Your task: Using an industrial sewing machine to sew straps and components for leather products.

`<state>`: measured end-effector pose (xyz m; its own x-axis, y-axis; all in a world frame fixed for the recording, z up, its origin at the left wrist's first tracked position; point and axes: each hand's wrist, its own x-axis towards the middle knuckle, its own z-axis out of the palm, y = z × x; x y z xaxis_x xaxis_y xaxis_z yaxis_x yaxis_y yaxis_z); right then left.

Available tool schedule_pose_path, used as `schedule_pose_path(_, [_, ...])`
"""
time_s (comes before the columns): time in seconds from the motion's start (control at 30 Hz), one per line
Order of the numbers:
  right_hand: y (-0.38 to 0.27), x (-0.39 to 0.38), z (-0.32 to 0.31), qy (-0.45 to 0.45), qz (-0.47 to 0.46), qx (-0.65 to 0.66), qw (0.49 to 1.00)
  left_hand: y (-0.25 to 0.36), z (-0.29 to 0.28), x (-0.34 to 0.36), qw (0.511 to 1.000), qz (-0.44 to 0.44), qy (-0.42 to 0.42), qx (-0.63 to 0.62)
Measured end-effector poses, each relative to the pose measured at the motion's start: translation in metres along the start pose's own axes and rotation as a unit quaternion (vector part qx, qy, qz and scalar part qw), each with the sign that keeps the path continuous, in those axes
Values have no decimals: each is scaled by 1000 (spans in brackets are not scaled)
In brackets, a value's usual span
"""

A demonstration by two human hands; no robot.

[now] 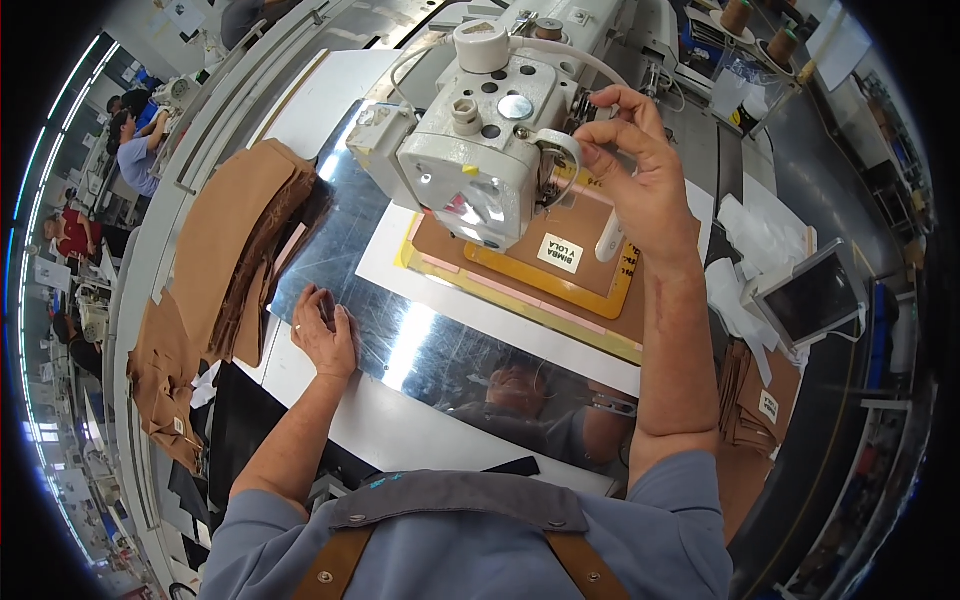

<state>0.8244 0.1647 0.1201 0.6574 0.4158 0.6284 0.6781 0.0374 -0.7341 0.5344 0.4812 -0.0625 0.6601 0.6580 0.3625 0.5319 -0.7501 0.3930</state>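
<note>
A white industrial sewing machine head [470, 150] stands in the middle. My right hand [640, 170] is raised at its right side, close to a rounded white part, with thumb and forefinger brought together; whatever they pinch is too fine to make out. Below the head lies a brown leather panel [450, 238] with a yellow frame [545, 290] and a white label [562, 253] on it. Under these is a white sheet [510, 335]. My left hand [325, 335] rests on the left edge of a shiny metal plate [400, 345], fingers loosely bent and holding nothing.
Stacked brown leather pieces [235, 230] stand at the left, with more crumpled pieces [160, 370] nearer me. At the right are a small screen [812, 295], white plastic wrapping [755, 235] and another brown stack [750, 400]. Thread spools [735, 15] stand at the far right. Other people work at the far left.
</note>
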Motion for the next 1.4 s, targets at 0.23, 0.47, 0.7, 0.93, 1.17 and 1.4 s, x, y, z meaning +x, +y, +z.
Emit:
schedule_pose_path(0.23, [-2,1,-1,-2,-6,-23,1000,1,1,1,1000,1,-1,0])
schedule_pose_path(0.47, [-2,2,-2,-6,12,-18,1000,1,0,2,1000,-2,-2,-1])
schedule_pose_path(0.7, [-3,3,-3,-15,6,-13,1000,0,0,0,1000,0,-1,-3])
schedule_pose_path(0.93, [-2,4,-6,-21,9,-7,1000,3,0,0,1000,-2,-2,-1])
schedule_pose_path(1.17, [-5,6,-5,-28,-11,-29,999,0,0,1,1000,-4,-7,4])
schedule_pose_path(1.4, [-14,5,-3,-31,20,3,999,-3,1,1,1000,1,-8,4])
